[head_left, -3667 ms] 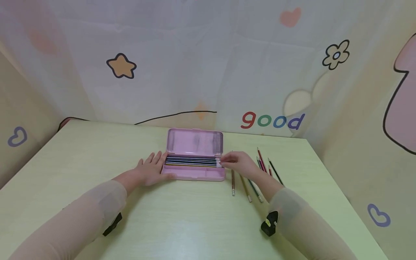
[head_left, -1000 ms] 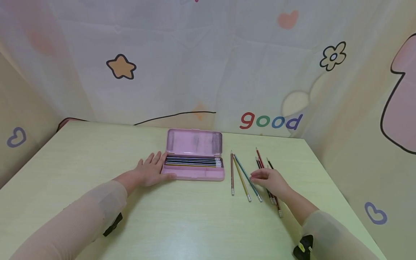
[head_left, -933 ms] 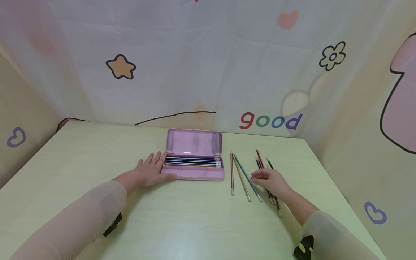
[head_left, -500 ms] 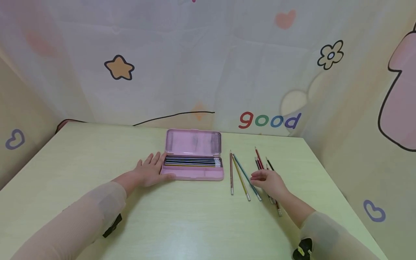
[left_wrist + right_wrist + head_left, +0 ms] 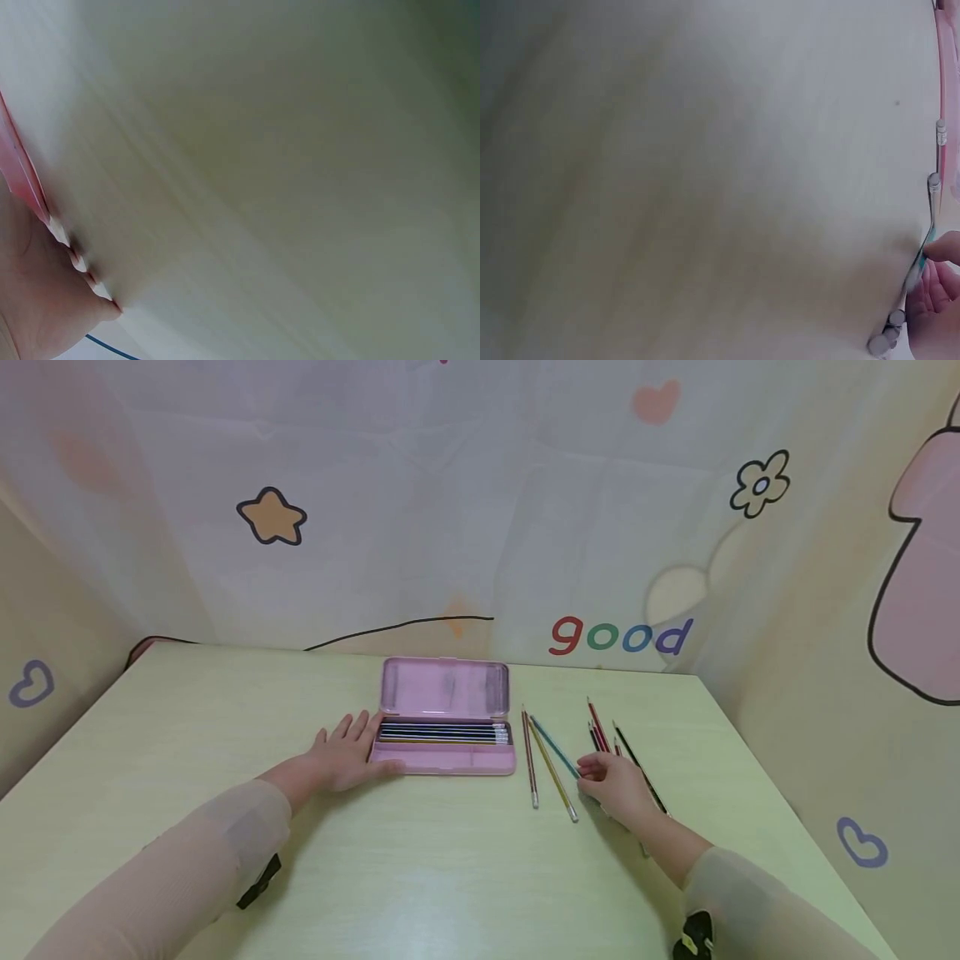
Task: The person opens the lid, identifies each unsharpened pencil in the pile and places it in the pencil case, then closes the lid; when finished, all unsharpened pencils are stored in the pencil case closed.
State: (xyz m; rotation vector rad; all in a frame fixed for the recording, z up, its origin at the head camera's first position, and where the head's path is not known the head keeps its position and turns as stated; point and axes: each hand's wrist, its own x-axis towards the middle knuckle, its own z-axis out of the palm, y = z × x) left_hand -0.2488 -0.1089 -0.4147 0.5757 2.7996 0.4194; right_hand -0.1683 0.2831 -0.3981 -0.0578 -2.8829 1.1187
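Note:
A pink pencil case (image 5: pixel 447 760) lies with its lid up at the middle of the table, a row of dark pencils (image 5: pixel 442 732) inside. My left hand (image 5: pixel 347 755) rests spread at its left end, thumb along the front edge. To the right, my right hand (image 5: pixel 617 785) pinches a teal pencil (image 5: pixel 555 747) between thumb and fingers; its eraser end is hidden in the head view. The right wrist view shows the teal pencil (image 5: pixel 922 259) at the thumb. Beside it lie a yellow pencil (image 5: pixel 553 772) and a reddish-brown pencil (image 5: pixel 530 764).
Beyond and partly under the right hand lie several red and dark pencils (image 5: pixel 597 727). A black pencil (image 5: pixel 641 768) slants to the right of them. The pale table (image 5: pixel 442 868) ends at a printed cloth wall (image 5: pixel 390 527) at the back.
The right hand went from the case's right end to the loose pencils and took hold of the teal one. The teal and reddish-brown pencils shifted slightly leftward. The left hand stayed put.

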